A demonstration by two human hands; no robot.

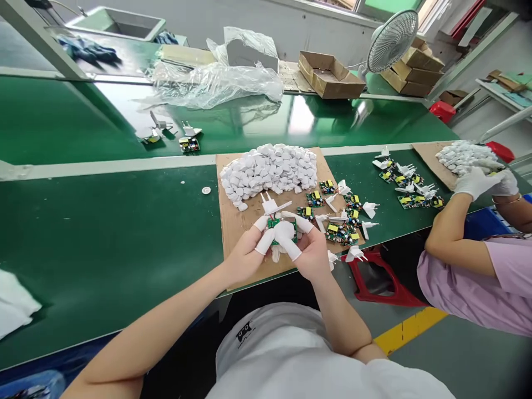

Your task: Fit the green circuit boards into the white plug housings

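Note:
Both my hands meet over a brown cardboard sheet (233, 221) at the near edge of the green bench. My left hand (247, 255) and my right hand (307, 249), with white finger cots on the fingertips, pinch a small green circuit board (282, 224) from either side. A white plug piece with two prongs (272, 206) lies just beyond the fingers. Behind it sits a heap of small white plastic caps (270, 169). Several green circuit boards with yellow parts (338, 221) and white plug pieces lie to the right.
A co-worker in a pink top sits at the right, gloved hands (482, 180) at another heap of caps on cardboard. A few boards (189, 144) lie on the far belt. Clear plastic bags (216, 80), cardboard boxes (330, 75) and a fan (393, 39) stand behind. A red stool (374, 277) is below.

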